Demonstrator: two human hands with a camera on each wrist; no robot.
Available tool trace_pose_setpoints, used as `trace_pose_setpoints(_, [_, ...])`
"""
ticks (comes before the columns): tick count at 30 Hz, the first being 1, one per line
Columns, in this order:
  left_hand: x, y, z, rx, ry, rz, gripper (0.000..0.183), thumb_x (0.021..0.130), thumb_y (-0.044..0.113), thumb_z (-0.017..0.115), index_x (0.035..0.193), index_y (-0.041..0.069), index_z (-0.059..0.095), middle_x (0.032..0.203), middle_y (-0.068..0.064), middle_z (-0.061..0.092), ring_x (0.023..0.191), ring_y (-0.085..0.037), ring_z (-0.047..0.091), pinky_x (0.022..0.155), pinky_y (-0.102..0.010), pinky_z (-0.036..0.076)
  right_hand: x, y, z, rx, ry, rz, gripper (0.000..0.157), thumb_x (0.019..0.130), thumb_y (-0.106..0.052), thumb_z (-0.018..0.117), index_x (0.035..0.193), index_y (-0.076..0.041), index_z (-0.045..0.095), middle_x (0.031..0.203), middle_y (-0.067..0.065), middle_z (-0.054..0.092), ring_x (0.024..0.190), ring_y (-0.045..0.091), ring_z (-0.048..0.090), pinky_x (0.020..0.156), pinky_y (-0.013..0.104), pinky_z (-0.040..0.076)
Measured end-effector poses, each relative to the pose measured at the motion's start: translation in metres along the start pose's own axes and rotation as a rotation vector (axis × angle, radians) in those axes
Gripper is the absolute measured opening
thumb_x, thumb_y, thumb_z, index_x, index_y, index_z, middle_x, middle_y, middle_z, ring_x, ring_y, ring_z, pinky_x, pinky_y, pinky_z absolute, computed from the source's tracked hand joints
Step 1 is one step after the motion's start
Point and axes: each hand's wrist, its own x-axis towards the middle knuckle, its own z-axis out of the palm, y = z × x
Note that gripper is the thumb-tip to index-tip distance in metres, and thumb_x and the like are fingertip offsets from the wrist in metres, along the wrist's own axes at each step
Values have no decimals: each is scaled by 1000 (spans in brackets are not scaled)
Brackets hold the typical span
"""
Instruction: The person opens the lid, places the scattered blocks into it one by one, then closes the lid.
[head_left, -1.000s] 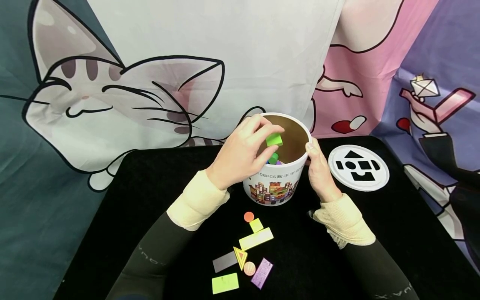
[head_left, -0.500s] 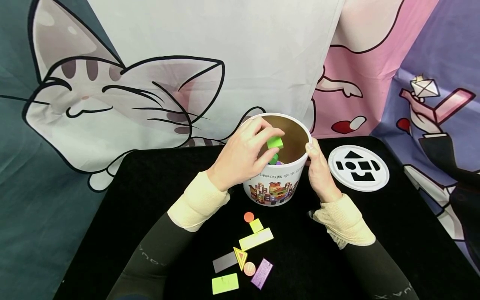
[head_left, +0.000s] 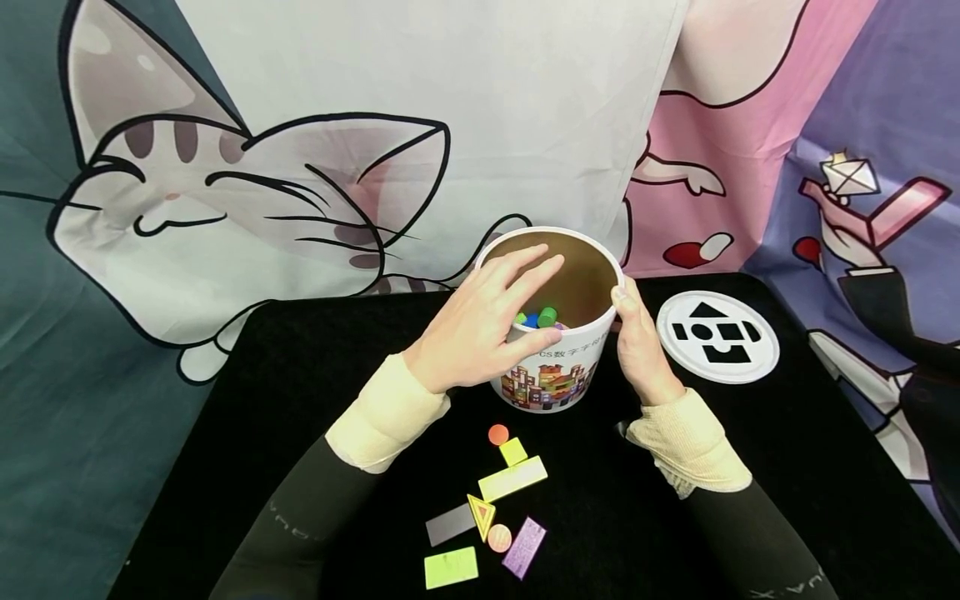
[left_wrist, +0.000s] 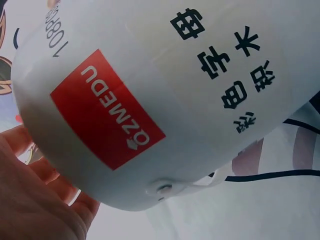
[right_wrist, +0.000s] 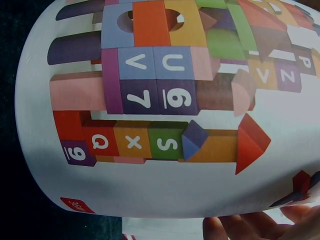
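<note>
A white bucket point(head_left: 546, 400) with printed toy-block pictures stands at the back of the black table, its mouth tilted toward me in view. Over its left rim is my left hand point(head_left: 480, 325), fingers spread and nothing between them. Inside lie a green cylinder point(head_left: 548, 317), a blue block point(head_left: 532, 320) and other pieces partly hidden by the hand and rim. My right hand point(head_left: 639, 346) grips the bucket's right rim, thumb on top. The left wrist view shows the bucket's red label point(left_wrist: 107, 110); the right wrist view shows its printed blocks with fingers point(right_wrist: 250, 225) at the edge.
In front of the bucket lie a red disc point(head_left: 498, 434), yellow blocks point(head_left: 513, 477), a triangle point(head_left: 482, 517), a grey block point(head_left: 450, 525), a light green block point(head_left: 451, 568) and a purple block point(head_left: 524, 547). A white lid with cut-out shapes point(head_left: 738, 367) lies right. A cartoon cloth point(head_left: 525, 108) hangs behind.
My left hand has let go of the light green block over the bucket, spread its fingers and drawn back slightly down and left. My right hand has stayed on the rim.
</note>
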Motion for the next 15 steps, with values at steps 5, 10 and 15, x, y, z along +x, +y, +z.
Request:
trace_pose_setpoints(5, [-9,1,-6,12,9,6,75,96,55,63,157,16,44,158,-11,45,146,-24,45,115,-49,42,0,-1,1,7,9,-18,54,108,-28,27,154,-2,40,149,18,44,135,24,39,115,35,26])
trace_pose_setpoints(10, [-19,0,-14,15,-9,-5,75,96,55,63,157,16,44,159,-10,45,144,-26,47,113,-50,42,1,-1,1,21,18,-23,54,108,-27,28,154,-2,41,149,17,44,136,23,38,117,34,24])
trace_pose_setpoints(15, [-31,-1,-20,19,-9,-26,75,95,54,65,157,17,44,158,-9,46,143,-26,47,114,-49,41,1,0,1,15,17,-21,54,108,-27,28,154,-2,41,148,15,45,134,18,39,116,32,24])
